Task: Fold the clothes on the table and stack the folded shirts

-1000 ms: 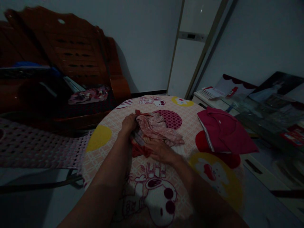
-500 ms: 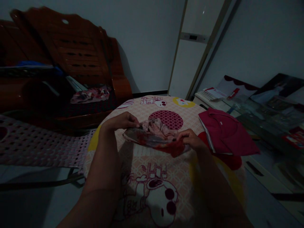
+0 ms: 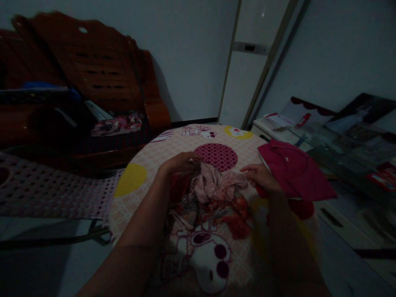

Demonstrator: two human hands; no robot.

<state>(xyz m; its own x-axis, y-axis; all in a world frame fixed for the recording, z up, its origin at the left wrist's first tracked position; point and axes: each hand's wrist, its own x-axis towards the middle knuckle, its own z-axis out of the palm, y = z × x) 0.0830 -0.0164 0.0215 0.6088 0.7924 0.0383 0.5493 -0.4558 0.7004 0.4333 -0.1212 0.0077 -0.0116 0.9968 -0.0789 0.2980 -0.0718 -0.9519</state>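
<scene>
A thin patterned garment [image 3: 213,187] in pale pink, red and grey lies crumpled on the round table, its exact kind hidden by the folds. At its upper left edge, my left hand [image 3: 181,161] hovers low with fingers extended, the tips close to or touching the cloth. My right hand [image 3: 261,175] is open at the garment's right edge, its fingers stretched toward the cloth. Just beyond that hand lies a folded magenta shirt [image 3: 293,169], near the table's right side.
A cartoon-print cloth [image 3: 167,150] covers the table. Left of it stands a woven lounge chair [image 3: 62,189], with a carved wooden seat [image 3: 102,70] behind holding another patterned cloth [image 3: 119,123]. A glass-topped cabinet [image 3: 328,148] stands right; a tall white appliance [image 3: 244,78] stands at the back.
The garment, held stretched between both hands before, now lies bunched on the table nearer to me. My left hand has moved right; my right hand has shifted slightly right and opened.
</scene>
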